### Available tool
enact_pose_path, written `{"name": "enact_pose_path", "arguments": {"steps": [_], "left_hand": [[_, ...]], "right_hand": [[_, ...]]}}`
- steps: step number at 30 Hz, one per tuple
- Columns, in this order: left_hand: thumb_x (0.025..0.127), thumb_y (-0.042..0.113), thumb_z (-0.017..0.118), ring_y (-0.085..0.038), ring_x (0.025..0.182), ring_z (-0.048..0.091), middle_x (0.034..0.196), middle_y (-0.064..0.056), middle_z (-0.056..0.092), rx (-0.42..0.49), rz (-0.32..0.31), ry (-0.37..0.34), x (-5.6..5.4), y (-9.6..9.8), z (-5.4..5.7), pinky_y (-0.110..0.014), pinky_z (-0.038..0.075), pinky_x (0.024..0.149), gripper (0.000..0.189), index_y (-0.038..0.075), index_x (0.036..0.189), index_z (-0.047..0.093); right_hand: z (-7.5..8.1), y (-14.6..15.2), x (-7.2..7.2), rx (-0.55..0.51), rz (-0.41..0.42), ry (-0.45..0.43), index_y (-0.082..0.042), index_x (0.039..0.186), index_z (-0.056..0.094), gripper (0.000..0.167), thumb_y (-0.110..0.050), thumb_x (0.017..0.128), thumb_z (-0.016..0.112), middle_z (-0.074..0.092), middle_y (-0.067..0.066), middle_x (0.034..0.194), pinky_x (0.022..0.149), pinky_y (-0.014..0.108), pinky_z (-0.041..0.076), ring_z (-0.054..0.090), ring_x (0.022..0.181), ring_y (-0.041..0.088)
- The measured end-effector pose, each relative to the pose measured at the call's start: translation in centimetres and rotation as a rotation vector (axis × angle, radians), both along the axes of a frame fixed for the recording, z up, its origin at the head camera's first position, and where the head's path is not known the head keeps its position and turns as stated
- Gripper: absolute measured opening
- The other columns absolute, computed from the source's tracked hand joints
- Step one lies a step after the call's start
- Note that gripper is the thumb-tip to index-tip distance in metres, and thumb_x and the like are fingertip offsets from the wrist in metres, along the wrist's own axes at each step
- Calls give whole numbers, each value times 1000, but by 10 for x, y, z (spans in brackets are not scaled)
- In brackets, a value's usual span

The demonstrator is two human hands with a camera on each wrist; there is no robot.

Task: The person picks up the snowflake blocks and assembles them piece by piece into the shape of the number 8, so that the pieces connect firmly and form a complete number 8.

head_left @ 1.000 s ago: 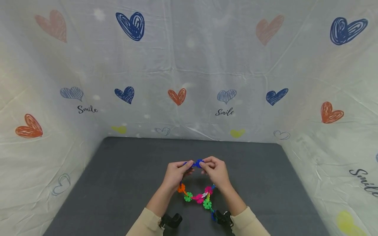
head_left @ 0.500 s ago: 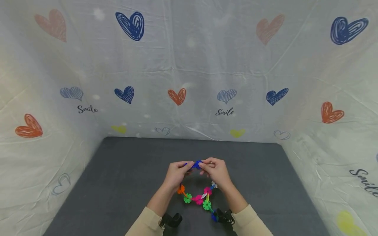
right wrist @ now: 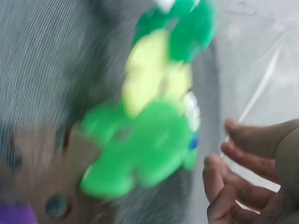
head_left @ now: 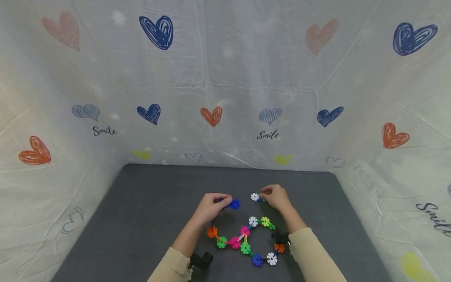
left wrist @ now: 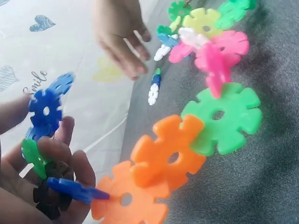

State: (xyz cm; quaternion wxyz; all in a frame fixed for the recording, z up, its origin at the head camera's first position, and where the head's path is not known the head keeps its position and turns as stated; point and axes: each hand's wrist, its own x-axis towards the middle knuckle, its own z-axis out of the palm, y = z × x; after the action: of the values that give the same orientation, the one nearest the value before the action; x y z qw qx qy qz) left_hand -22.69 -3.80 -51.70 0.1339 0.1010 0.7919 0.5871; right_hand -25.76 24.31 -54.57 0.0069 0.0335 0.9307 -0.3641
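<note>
My left hand holds the end of a chain of interlocking plastic snowflake discs. Its thumb and fingers pinch the blue discs, while a green disc and a black disc lie against the fingers. From there the chain hangs through orange discs to a green disc. My right hand hovers over the mat beside a short piece of white, blue and green discs. In the left wrist view a gap shows between those fingers and the piece; the right wrist view shows nothing gripped.
A joined ring of coloured discs lies on the dark table mat, under the right wrist. Black wrist cameras sit on both wrists. A white cloth with hearts surrounds the table's back and sides.
My right hand has let go of the blue disc and moved right, to the short white-ended piece. The blue end stays in my left hand, and the ring of discs has come into fuller view.
</note>
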Motion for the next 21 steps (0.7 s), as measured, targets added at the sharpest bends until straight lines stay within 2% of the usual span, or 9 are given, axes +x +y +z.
{"name": "enact_pose_path", "arguments": {"steps": [3,5,7,8,10,12,16,18,21], "left_hand": [[93,40,72,-15,60,46,82,-9,66,-18,-49,17,-1,0,-2,-28,41,56,33,12,111,79],[91,39,75,-12,66,49,89,-7,71,-14,-43,-1,-1,0,-4,-27,42,61,30,13,105,81],[89,36,77,-13,67,48,93,-7,73,9,-17,-38,-1,-1,-5,-28,42,63,27,12,100,82],[88,35,78,-13,65,48,89,-7,72,21,1,-58,-1,-1,-5,-28,42,62,26,12,98,82],[87,35,79,-13,63,49,87,-4,71,44,43,-98,-1,-2,-6,-28,44,61,25,11,95,82],[87,34,80,-16,57,45,83,-7,68,74,78,-134,-1,-3,-6,-31,42,58,25,11,96,82],[88,38,78,-15,58,47,93,-6,67,110,149,-182,-2,-4,-6,-34,46,62,29,13,102,80],[88,39,78,-14,59,48,99,-5,68,131,193,-195,-2,-4,-6,-35,48,64,31,13,104,80],[88,38,78,-13,60,49,101,-5,67,166,261,-207,-2,-4,-6,-37,50,67,32,12,106,80]], "right_hand": [[-9,9,-7,103,41,-52,-5,120,72,35,-17,88,79,72,14,104,85,50,54,67,98,31],[-14,14,-11,137,68,-86,-7,125,70,39,-13,87,79,69,16,109,89,51,52,65,103,33],[-18,18,-13,149,92,-115,-10,127,70,40,-9,87,78,68,17,114,92,52,51,63,108,35],[-19,20,-13,150,96,-129,-12,126,71,39,-9,87,78,67,17,115,93,52,51,62,110,35],[-19,23,-13,145,102,-137,-11,120,73,34,-8,86,79,67,16,114,92,51,51,62,108,33],[-18,26,-13,126,99,-141,-9,112,73,27,-9,86,80,67,13,108,88,49,52,62,101,30],[-15,32,-10,64,123,-145,-5,96,67,15,-10,88,78,65,8,93,75,40,51,59,84,23],[-14,35,-8,18,133,-151,-4,93,66,10,-10,91,74,64,8,88,69,35,49,58,78,20],[-11,38,-4,-61,117,-169,-1,92,66,10,-10,95,68,67,10,84,62,32,50,61,73,19]]}}
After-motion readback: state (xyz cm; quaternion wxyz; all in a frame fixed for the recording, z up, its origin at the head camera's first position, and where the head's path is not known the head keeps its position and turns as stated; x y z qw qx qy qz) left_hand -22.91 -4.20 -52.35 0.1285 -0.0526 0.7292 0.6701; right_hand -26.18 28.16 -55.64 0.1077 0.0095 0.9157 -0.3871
